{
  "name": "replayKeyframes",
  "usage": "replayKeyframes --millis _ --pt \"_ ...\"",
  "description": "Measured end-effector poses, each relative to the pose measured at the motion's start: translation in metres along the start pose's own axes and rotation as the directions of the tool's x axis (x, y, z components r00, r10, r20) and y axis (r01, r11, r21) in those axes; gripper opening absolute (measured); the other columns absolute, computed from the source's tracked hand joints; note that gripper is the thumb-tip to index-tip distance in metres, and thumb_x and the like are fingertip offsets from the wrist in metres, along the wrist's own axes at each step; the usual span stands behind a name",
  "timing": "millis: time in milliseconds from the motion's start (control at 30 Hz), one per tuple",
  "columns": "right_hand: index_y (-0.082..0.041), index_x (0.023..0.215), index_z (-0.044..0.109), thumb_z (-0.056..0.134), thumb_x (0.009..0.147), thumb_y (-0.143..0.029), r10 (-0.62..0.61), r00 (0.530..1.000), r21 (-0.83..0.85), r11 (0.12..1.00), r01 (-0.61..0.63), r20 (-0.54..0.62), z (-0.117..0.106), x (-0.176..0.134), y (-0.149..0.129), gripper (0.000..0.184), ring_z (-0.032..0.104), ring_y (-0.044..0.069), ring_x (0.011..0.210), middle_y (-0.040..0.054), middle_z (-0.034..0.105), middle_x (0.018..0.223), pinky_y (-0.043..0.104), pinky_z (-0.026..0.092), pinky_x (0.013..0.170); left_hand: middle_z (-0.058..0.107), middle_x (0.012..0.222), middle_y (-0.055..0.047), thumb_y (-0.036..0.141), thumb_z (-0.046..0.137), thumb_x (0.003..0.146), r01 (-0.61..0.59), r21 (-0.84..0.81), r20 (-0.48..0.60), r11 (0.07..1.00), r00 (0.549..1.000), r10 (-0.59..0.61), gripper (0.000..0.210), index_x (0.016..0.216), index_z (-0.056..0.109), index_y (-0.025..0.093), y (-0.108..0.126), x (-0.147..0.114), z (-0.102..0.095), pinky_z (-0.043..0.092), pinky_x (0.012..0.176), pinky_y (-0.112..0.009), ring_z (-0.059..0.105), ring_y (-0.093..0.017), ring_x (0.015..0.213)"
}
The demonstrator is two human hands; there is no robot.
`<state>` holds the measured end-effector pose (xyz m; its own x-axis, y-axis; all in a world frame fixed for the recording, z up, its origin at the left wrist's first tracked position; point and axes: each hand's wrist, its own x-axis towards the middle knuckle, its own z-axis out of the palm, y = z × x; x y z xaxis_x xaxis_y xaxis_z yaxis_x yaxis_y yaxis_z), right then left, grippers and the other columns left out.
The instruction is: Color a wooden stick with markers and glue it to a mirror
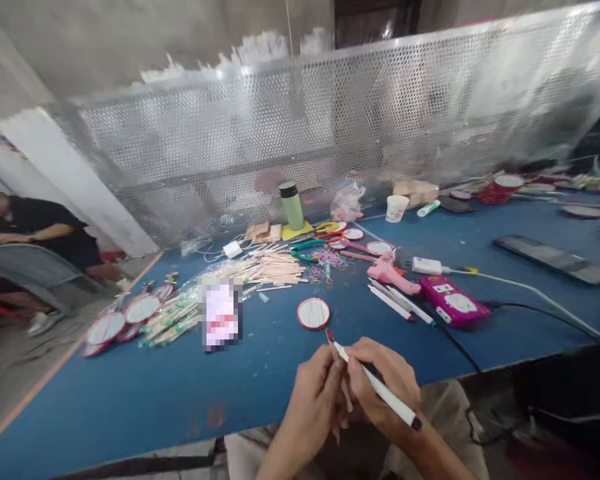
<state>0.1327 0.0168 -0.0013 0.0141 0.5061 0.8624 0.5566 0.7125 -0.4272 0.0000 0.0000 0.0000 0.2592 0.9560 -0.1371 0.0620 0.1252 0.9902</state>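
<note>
White marker [391,399] — right hand [393,369]; wooden stick [329,336] — left hand [314,395].

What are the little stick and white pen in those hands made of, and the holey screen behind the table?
Stick: probably wood; matte, pale tan below its dark red tip.
Pen: likely plastic; smooth, even white barrel.
Screen: probably metal; silvery grey, slight shine, regular small holes, though plastic isn't ruled out.
</note>
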Motion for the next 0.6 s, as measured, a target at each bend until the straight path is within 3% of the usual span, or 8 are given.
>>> replayKeyframes --millis 600 --pt "-0.023 0.084 0.062 0.051 0.092 -0.013 0.048 0.999 0.035 0.998 -0.048 0.002 -0.0014 -0.0016 -0.0013 0.017 0.067 0.012 0.055 -0.0018 0.069 0.064 0.020 0.052 0.052 0.051 0.049 0.008 0.070 0.050 0.089 0.008 -0.005 0.015 1.000 1.000 -0.008 0.049 0.086 0.050 0.020 0.0089 0.0006 0.0012 0.030 0.029 -0.014 0.043 -0.007 0.031"
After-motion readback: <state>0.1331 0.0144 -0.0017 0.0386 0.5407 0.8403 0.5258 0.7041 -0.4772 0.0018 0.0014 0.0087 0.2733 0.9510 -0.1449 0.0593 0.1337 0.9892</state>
